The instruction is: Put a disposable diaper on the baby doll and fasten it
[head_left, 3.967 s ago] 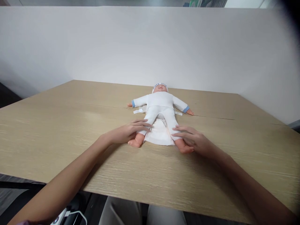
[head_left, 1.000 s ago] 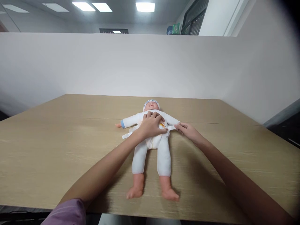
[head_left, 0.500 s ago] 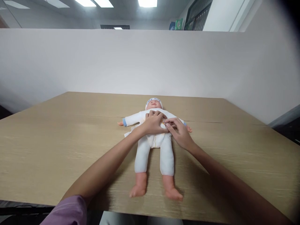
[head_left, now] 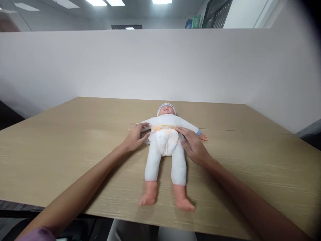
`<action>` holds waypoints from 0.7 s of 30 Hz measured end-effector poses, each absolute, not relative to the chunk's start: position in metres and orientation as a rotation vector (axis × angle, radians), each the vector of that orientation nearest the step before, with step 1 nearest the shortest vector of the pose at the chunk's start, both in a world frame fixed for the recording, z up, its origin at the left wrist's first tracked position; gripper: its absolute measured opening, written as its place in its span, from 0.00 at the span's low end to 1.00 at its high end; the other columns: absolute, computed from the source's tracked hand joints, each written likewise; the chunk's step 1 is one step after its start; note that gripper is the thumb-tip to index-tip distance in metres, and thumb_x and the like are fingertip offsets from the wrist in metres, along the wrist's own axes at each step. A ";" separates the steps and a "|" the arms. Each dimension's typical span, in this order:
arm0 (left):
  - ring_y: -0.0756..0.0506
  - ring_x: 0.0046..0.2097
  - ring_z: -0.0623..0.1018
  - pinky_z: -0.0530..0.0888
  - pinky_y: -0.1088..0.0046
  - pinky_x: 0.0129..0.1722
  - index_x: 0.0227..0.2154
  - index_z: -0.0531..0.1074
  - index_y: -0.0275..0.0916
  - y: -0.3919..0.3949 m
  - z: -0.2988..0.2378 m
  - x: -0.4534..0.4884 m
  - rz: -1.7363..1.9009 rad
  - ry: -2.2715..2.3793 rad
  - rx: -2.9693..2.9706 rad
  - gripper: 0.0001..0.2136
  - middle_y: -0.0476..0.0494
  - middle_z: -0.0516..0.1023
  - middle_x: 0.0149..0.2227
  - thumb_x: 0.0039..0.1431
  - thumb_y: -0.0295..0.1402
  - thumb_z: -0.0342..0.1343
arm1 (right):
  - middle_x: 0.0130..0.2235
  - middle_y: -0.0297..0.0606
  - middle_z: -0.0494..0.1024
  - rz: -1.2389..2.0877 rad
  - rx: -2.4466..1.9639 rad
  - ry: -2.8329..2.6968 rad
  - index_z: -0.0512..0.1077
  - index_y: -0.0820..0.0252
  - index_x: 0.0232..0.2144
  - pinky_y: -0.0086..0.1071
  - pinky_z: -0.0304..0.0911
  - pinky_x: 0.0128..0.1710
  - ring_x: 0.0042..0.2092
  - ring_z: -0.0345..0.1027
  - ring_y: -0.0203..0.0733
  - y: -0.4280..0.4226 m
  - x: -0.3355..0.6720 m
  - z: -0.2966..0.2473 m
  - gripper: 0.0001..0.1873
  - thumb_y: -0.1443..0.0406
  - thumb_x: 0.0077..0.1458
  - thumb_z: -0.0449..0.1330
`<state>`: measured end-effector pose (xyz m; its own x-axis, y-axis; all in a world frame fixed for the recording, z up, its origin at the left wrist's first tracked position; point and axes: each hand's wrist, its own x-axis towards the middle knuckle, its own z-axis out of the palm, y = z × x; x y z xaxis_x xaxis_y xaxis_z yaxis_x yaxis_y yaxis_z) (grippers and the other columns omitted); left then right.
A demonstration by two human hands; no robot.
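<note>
A baby doll (head_left: 166, 157) in a white suit and cap lies on its back on the wooden table (head_left: 75, 157), feet toward me. A white diaper (head_left: 166, 138) with a coloured waistband is folded up over its belly. My left hand (head_left: 135, 136) lies at the doll's left side, fingers stretched out over the doll's arm and the diaper's side tab. My right hand (head_left: 193, 146) rests flat against the doll's other hip, fingers reaching the diaper's edge and thumb apart. Neither hand grips anything that I can see.
A white partition wall (head_left: 100, 63) stands along the table's far edge and right side. The near table edge runs just below the doll's feet, with my lap under it. Ceiling lights and a dark window show beyond the partition.
My left hand has slid off the doll's belly to its left side, uncovering the diaper front. My right hand has moved from the belly down to the right hip.
</note>
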<state>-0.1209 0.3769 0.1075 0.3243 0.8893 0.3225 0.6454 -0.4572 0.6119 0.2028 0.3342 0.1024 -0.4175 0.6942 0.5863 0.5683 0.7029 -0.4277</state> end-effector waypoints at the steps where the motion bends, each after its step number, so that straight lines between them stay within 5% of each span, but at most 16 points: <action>1: 0.35 0.62 0.71 0.65 0.55 0.64 0.57 0.65 0.41 0.377 0.105 -0.126 0.852 1.416 2.261 0.20 0.35 0.73 0.61 0.68 0.45 0.53 | 0.68 0.42 0.69 0.175 -0.972 -2.106 0.62 0.50 0.69 0.54 0.55 0.69 0.69 0.60 0.53 0.334 0.200 0.106 0.25 0.58 0.73 0.48; 9: 0.34 0.48 0.74 0.70 0.57 0.50 0.38 0.68 0.41 0.377 0.103 -0.144 0.627 1.632 2.339 0.13 0.36 0.76 0.43 0.62 0.46 0.56 | 0.41 0.40 0.78 0.092 -1.014 -2.110 0.72 0.53 0.40 0.42 0.64 0.49 0.46 0.71 0.49 0.347 0.129 0.158 0.09 0.59 0.70 0.53; 16: 0.40 0.36 0.72 0.70 0.63 0.41 0.19 0.65 0.43 0.384 0.109 -0.156 0.634 1.484 1.978 0.17 0.46 0.70 0.26 0.50 0.46 0.64 | 0.34 0.39 0.76 0.064 -1.426 -2.266 0.61 0.53 0.26 0.38 0.51 0.31 0.37 0.67 0.47 0.380 0.089 0.160 0.20 0.50 0.57 0.64; 21: 0.44 0.31 0.69 0.69 0.66 0.37 0.18 0.64 0.42 0.386 0.123 -0.157 0.730 1.366 1.710 0.19 0.50 0.66 0.23 0.55 0.48 0.59 | 0.33 0.39 0.76 0.077 -1.520 -2.264 0.59 0.53 0.25 0.37 0.46 0.29 0.35 0.65 0.45 0.379 0.088 0.159 0.20 0.52 0.54 0.65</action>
